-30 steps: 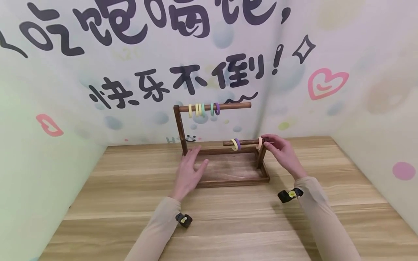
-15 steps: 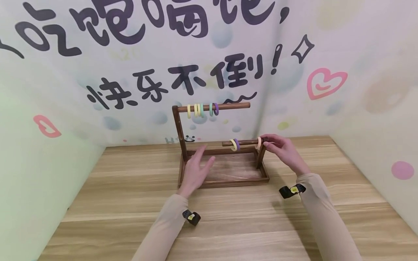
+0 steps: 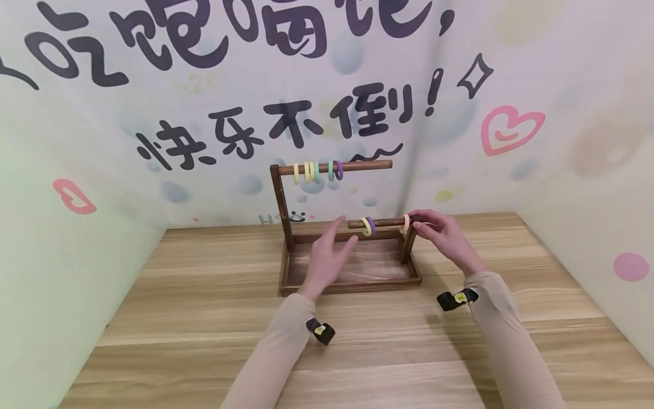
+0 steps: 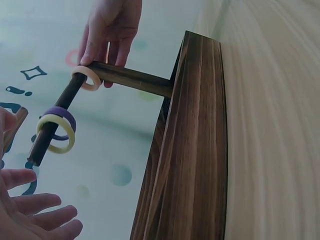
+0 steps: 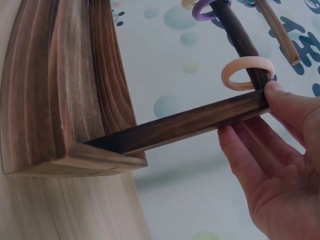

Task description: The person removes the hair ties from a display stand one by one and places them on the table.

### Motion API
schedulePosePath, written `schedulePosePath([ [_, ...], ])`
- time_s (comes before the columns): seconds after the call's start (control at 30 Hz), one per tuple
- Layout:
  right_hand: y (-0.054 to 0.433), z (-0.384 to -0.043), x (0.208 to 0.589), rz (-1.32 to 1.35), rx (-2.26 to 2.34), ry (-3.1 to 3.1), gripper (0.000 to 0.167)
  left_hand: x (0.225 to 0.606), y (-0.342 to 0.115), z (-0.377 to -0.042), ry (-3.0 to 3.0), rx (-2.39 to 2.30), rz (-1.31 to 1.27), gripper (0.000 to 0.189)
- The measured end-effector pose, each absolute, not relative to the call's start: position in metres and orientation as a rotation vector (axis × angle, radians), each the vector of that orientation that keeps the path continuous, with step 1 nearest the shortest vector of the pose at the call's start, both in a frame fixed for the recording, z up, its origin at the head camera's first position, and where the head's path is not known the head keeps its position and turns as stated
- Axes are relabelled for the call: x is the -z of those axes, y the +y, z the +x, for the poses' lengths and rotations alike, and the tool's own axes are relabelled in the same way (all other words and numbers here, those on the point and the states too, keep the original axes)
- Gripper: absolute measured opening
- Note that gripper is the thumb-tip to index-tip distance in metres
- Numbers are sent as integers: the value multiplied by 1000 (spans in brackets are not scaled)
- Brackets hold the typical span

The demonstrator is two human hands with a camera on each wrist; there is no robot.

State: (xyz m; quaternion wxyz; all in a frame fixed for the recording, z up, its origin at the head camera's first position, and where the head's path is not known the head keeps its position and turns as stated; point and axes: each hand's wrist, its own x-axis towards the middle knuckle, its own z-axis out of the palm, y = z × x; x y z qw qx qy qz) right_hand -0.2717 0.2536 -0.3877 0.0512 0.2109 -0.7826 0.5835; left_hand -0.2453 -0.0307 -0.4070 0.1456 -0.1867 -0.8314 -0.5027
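Observation:
A dark wooden ring stand (image 3: 352, 288) has a tray base, a tall left post and a shorter right post. My right hand (image 3: 447, 238) holds the top of the short post (image 5: 195, 122), thumb on one side and fingers on the other. Beside the thumb, a peach ring (image 5: 245, 61) hangs on the lower bar (image 3: 388, 223). Nearer that bar's free end hang a purple ring (image 4: 73, 120) and a yellow ring (image 4: 72, 142), side by side. My left hand (image 3: 327, 258) holds nothing; its fingers are spread just left of the free end, over the tray.
The upper bar (image 3: 368, 166) carries several yellow, teal and purple rings, with a teal ring (image 3: 331, 171) near its middle. A printed wall (image 3: 225, 187) stands close behind the stand. The wood-grain table (image 3: 204, 318) extends to both sides.
My left hand has moved right from the tall post, across the tray, to near the lower bar's free end. The right hand stays on the short post, and the rings hang as before.

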Motion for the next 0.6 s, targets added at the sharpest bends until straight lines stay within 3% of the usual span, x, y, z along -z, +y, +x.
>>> schedulePosePath([
  [0.6, 256, -271, 387, 640, -1740, -2403, 33, 408, -3, -257, -2260, 1687, -465, 50],
])
